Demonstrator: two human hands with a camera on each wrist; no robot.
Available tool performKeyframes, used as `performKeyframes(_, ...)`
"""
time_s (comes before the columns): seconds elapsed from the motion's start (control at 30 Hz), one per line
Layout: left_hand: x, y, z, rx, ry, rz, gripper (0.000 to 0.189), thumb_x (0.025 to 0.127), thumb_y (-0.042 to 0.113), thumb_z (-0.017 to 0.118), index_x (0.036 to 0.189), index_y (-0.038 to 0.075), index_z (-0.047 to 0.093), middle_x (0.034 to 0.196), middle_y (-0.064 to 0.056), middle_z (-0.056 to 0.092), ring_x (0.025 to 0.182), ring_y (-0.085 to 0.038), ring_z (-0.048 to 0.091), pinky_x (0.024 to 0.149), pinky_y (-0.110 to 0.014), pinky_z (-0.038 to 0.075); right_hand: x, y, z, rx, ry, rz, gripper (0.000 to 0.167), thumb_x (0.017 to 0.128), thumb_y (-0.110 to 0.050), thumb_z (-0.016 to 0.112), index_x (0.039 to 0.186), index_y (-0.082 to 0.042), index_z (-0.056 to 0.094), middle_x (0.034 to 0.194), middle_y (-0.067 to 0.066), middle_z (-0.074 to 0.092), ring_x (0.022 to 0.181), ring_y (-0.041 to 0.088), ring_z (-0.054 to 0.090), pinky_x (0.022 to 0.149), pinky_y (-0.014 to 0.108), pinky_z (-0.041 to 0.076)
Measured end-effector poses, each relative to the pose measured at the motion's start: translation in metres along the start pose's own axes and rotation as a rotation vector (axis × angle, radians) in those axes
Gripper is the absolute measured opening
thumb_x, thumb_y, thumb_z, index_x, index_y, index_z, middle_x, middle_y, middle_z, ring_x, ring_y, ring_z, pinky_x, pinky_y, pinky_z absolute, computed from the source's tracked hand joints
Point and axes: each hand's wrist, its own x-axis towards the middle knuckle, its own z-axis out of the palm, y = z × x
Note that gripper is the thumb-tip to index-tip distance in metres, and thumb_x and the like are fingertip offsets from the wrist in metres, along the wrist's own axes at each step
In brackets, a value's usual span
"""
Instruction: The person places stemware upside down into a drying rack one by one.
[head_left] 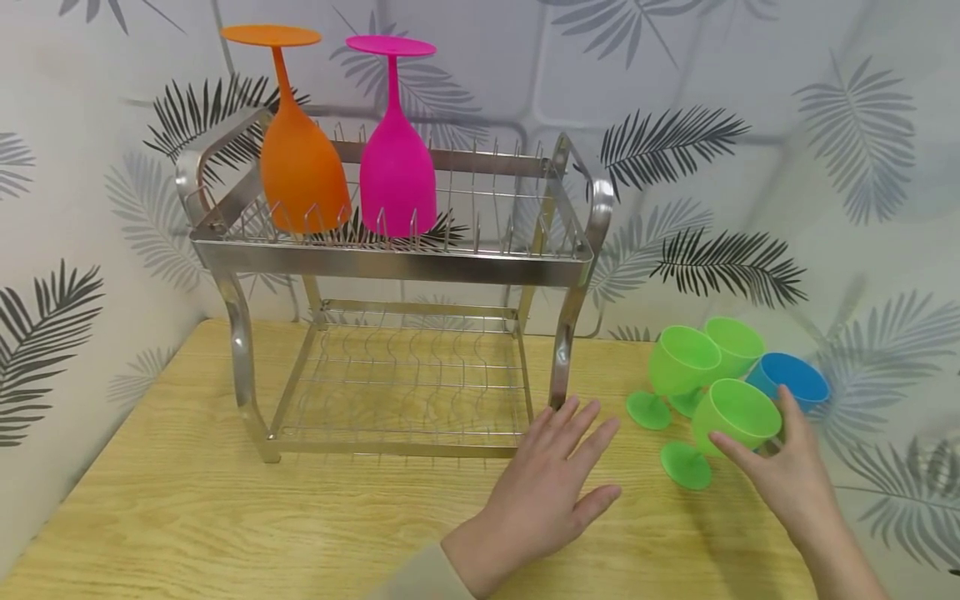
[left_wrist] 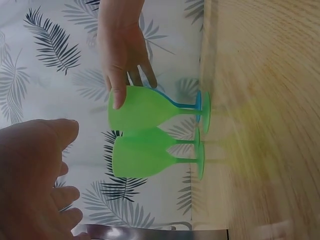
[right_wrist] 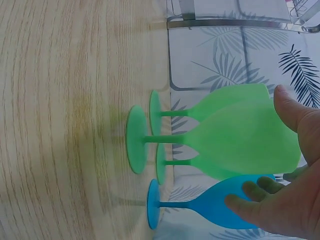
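Note:
Three green goblets stand upright at the right in the head view: a front one [head_left: 735, 417], a left one [head_left: 678, 362] and a back one [head_left: 738, 343]. Beside them is a blue goblet [head_left: 795, 379]. My right hand [head_left: 787, 475] spreads around the front green goblet's bowl, thumb on its left and fingers extended between it and the blue one. Whether the thumb presses the bowl is unclear. My left hand [head_left: 551, 483] hovers over the table with fingers spread, holding nothing, near the rack's front right leg.
A two-tier metal dish rack [head_left: 397, 265] stands left of the goblets. Upside down on its upper tier are an orange goblet [head_left: 300, 167] and a pink goblet [head_left: 397, 171]. Patterned walls [head_left: 862, 275] close off the back and sides of the wooden table [head_left: 300, 533].

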Motion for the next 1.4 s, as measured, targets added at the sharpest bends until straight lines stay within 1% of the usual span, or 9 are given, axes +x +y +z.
performKeyframes(0.23, -0.001, -0.002, 0.008, 0.030, 0.103, -0.024, 0.067, 0.113, 0.046, 0.064, 0.168, 0.013, 0.045, 0.177, -0.016, 0.033, 0.165, -0.038, 0.027, 0.131, -0.055, 0.032, 0.003, 0.005, 0.000, 0.058, -0.022, 0.064, 0.124, 0.105, -0.035, 0.080, 0.173, -0.014, -0.022, 0.179, 0.032, -0.008, 0.152, 0.070, 0.024, 0.119, 0.078, 0.029)
performKeyframes(0.33, -0.001, -0.003, 0.010, 0.000, 0.143, -0.036, 0.067, 0.112, 0.042, 0.066, 0.167, 0.011, 0.045, 0.178, -0.019, 0.028, 0.165, -0.039, 0.025, 0.128, -0.055, 0.036, 0.005, 0.007, 0.000, 0.070, -0.028, 0.092, 0.125, 0.105, -0.037, 0.080, 0.173, -0.015, -0.022, 0.179, 0.033, -0.006, 0.152, 0.070, 0.026, 0.119, 0.078, 0.029)
performKeyframes(0.63, -0.002, -0.005, 0.010, -0.062, 0.139, -0.057, 0.067, 0.111, 0.039, 0.068, 0.168, 0.010, 0.044, 0.181, -0.023, 0.015, 0.167, -0.043, 0.017, 0.126, -0.057, 0.039, 0.008, 0.009, 0.003, 0.130, -0.040, 0.105, 0.123, 0.105, -0.034, 0.079, 0.174, -0.015, -0.021, 0.179, 0.032, -0.006, 0.156, 0.065, 0.021, 0.124, 0.073, 0.026)
performKeyframes(0.7, -0.002, -0.005, 0.011, -0.068, 0.137, -0.066, 0.067, 0.111, 0.038, 0.068, 0.168, 0.010, 0.044, 0.182, -0.023, 0.010, 0.168, -0.043, 0.013, 0.127, -0.056, 0.037, 0.009, 0.010, 0.004, 0.132, -0.041, 0.103, 0.122, 0.105, -0.034, 0.079, 0.174, -0.016, -0.020, 0.179, 0.031, -0.007, 0.158, 0.064, 0.020, 0.128, 0.063, 0.028)
performKeyframes(0.77, -0.002, -0.006, 0.011, -0.070, 0.137, -0.070, 0.068, 0.111, 0.038, 0.068, 0.168, 0.011, 0.044, 0.182, -0.022, 0.007, 0.168, -0.042, 0.011, 0.128, -0.054, 0.035, 0.008, 0.010, 0.004, 0.135, -0.039, 0.100, 0.121, 0.106, -0.034, 0.079, 0.175, -0.017, -0.019, 0.179, 0.031, -0.006, 0.158, 0.062, 0.020, 0.129, 0.044, 0.032)
performKeyframes(0.87, -0.002, -0.006, 0.012, -0.065, 0.142, -0.066, 0.068, 0.111, 0.039, 0.068, 0.168, 0.010, 0.044, 0.182, -0.022, 0.007, 0.168, -0.042, 0.012, 0.128, -0.054, 0.036, 0.008, 0.011, 0.004, 0.130, -0.031, 0.099, 0.120, 0.105, -0.034, 0.079, 0.176, -0.016, -0.017, 0.179, 0.031, -0.001, 0.159, 0.059, 0.021, 0.118, 0.017, 0.036)
performKeyframes(0.93, -0.003, -0.006, 0.012, -0.068, 0.143, -0.066, 0.068, 0.111, 0.039, 0.068, 0.168, 0.010, 0.043, 0.182, -0.022, 0.007, 0.168, -0.041, 0.012, 0.128, -0.054, 0.037, 0.008, 0.011, 0.005, 0.132, -0.024, 0.097, 0.119, 0.105, -0.034, 0.079, 0.176, -0.015, -0.015, 0.179, 0.032, 0.002, 0.160, 0.057, 0.022, 0.109, 0.007, 0.036)
performKeyframes(1.13, -0.003, -0.006, 0.009, -0.126, 0.114, -0.077, 0.067, 0.112, 0.037, 0.067, 0.169, 0.012, 0.042, 0.183, -0.020, 0.008, 0.169, -0.040, 0.009, 0.129, -0.054, 0.033, 0.007, 0.011, 0.005, 0.140, -0.015, 0.092, 0.116, 0.105, -0.033, 0.079, 0.177, -0.012, -0.010, 0.178, 0.033, 0.012, 0.158, 0.054, 0.028, 0.094, 0.001, 0.039)
performKeyframes(1.4, -0.002, -0.007, 0.008, -0.145, 0.123, -0.073, 0.067, 0.112, 0.037, 0.068, 0.169, 0.011, 0.042, 0.182, -0.020, 0.010, 0.169, -0.040, 0.010, 0.128, -0.053, 0.035, 0.003, 0.005, 0.004, 0.142, -0.002, 0.111, 0.114, 0.105, -0.035, 0.079, 0.177, -0.012, -0.007, 0.179, 0.031, 0.010, 0.161, 0.052, 0.024, 0.099, 0.001, 0.037)
